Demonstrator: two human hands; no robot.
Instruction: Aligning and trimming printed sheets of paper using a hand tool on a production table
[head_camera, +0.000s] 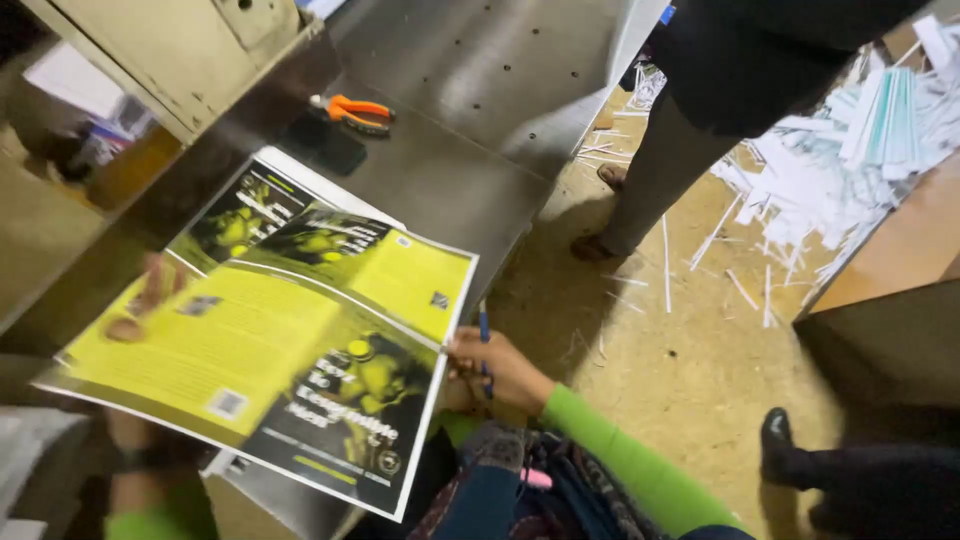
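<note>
Both hands (300, 375) on printed sheets (290, 350), long axis seemingly toward the pliers (355, 113).

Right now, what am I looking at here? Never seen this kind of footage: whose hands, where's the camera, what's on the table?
One camera, worn on a person's head, looks down at their own bare hands; no robot. The left hand, blurred, holds the far edge of large yellow-and-black printed sheets. The right hand, in a green sleeve, pinches their near edge and also holds a blue pen. Below lies a grey metal table with orange-handled pliers and a dark flat object. Another person's legs stand on a floor littered with white paper offcuts.
</note>
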